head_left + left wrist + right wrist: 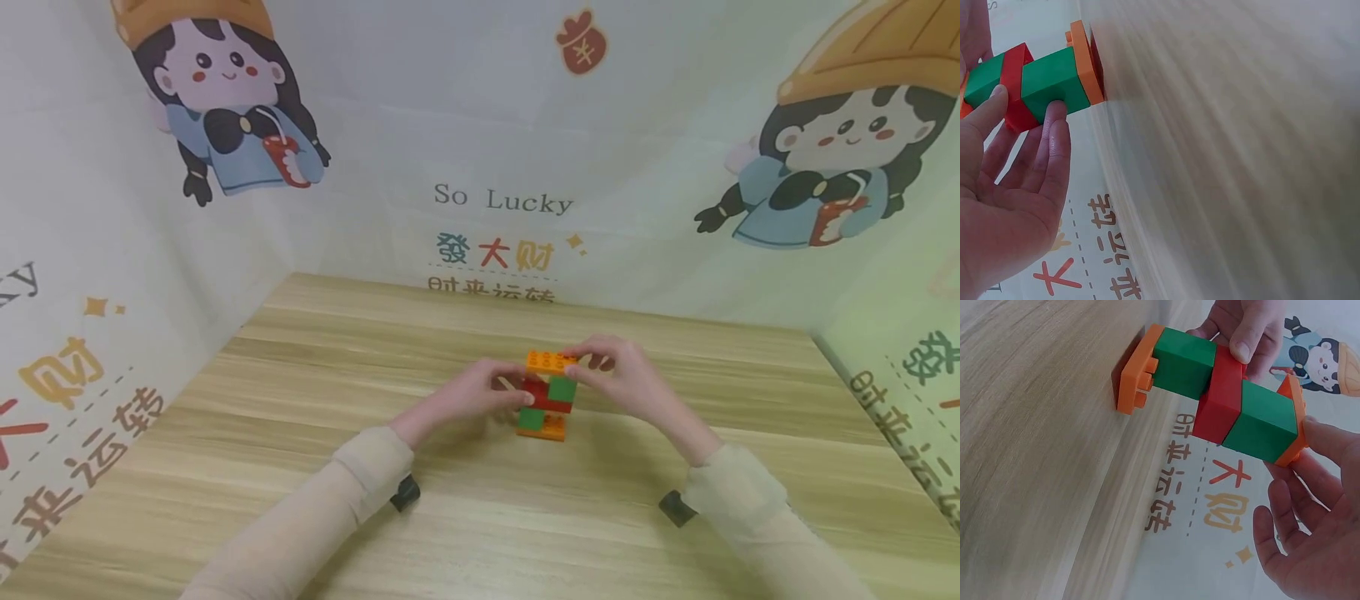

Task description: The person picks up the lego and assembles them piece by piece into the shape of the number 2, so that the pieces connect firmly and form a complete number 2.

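Note:
A small tower of toy building bricks stands on the wooden table. From the bottom up it has an orange plate (542, 434), a green brick (1185, 362), a red brick (1219, 403), another green brick (1261, 422) and a top orange plate (546, 362). The green bricks sit at opposite ends of the red one, so the tower steps sideways. My left hand (476, 393) holds the middle from the left, thumb on the red brick, a fingertip against the lower green one. On the right, my right hand (624, 375) pinches the top orange plate between thumb and fingers.
The wood-grain table (360, 358) spreads around the tower. A white printed cloth (390, 108) with cartoon figures and lettering hangs behind it and at both sides. Small black pieces (406, 493) show below the sleeves.

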The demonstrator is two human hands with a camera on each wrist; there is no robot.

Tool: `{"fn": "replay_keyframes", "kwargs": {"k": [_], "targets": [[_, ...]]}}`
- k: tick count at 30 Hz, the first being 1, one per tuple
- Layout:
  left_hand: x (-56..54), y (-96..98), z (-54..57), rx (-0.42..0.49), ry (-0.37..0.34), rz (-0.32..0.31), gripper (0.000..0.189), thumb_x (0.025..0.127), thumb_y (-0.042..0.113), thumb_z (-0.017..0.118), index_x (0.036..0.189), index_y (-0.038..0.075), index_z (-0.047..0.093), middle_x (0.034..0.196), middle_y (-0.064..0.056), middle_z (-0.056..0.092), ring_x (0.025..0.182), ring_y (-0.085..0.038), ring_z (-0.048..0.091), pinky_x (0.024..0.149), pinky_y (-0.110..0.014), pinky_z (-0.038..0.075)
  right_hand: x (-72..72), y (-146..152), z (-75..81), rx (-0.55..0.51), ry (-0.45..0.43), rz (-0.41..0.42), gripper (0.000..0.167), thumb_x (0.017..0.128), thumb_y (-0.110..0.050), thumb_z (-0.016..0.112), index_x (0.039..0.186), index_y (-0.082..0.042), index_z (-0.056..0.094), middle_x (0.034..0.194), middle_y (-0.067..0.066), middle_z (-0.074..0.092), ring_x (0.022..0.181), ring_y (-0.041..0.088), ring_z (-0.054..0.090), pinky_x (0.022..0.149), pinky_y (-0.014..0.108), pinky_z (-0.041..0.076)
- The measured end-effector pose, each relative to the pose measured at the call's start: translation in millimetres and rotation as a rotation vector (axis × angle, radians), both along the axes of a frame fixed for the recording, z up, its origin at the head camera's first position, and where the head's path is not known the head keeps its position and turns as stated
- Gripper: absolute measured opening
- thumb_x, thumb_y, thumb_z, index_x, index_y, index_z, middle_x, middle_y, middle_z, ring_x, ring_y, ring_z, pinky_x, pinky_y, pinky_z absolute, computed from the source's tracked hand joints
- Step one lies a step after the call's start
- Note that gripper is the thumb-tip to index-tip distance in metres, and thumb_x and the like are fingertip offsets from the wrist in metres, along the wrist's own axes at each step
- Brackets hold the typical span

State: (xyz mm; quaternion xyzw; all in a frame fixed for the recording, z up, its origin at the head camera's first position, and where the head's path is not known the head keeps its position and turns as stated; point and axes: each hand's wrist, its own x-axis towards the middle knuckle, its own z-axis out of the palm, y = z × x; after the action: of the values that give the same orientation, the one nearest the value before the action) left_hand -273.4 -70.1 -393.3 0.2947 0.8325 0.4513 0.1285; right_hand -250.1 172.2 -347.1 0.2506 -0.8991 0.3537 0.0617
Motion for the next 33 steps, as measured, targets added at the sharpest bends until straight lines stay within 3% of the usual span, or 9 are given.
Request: {"fn": "replay_keyframes", "kwargs": {"k": [8, 17, 23, 33], "targets": [[-3.6, 4.0, -1.6, -0.043, 0.028, 0.01, 0.032, 0.094, 0.019, 0.067, 0.124, 0.008, 0.065, 0.112, -0.011, 0.071, 0.087, -0.023, 0.071, 0.074, -0.031, 0.06, -4.2, -0.6, -5.3, 0.002, 0.038, -0.006, 0.033, 0.092, -0.016, 0.069, 0.124, -0.009, 0.068, 0.122, 0.011, 0.071, 0.092, 0.022, 0.063, 0.084, 0.036, 0.053], [-7.3, 4.4, -0.2, -0.044, 0.016, 0.035, 0.032, 0.094, 0.02, 0.068, 0.124, 0.011, 0.065, 0.11, -0.009, 0.07, 0.087, -0.022, 0.071, 0.076, -0.03, 0.06, -3.1, 4.4, -21.9, 0.103, 0.144, 0.025, 0.076, 0.077, -0.023, 0.085, 0.144, -0.023, 0.051, 0.135, 0.01, 0.06, 0.109, 0.031, 0.055, 0.09, 0.049, 0.051], [-10.3, 4.7, -2.8, -0.043, 0.024, 0.043, 0.031, 0.094, 0.02, 0.068, 0.124, 0.011, 0.065, 0.111, -0.01, 0.071, 0.085, -0.019, 0.071, 0.074, -0.027, 0.06, -5.9, 2.3, -32.0, 0.141, 0.186, 0.026, 0.094, 0.071, -0.021, 0.089, 0.151, -0.025, 0.04, 0.138, 0.012, 0.055, 0.12, 0.031, 0.047, 0.1, 0.055, 0.041], [-11.8, 7.5, -5.5, -0.009, -0.007, 0.081, 0.036, 0.094, 0.018, 0.068, 0.128, 0.012, 0.063, 0.113, -0.014, 0.07, 0.085, -0.023, 0.072, 0.071, -0.032, 0.061, -15.5, 1.2, -35.5, 0.133, 0.137, 0.002, 0.092, 0.074, -0.017, 0.087, 0.152, -0.023, 0.038, 0.143, 0.012, 0.051, 0.124, 0.032, 0.044, 0.105, 0.058, 0.036]]}}
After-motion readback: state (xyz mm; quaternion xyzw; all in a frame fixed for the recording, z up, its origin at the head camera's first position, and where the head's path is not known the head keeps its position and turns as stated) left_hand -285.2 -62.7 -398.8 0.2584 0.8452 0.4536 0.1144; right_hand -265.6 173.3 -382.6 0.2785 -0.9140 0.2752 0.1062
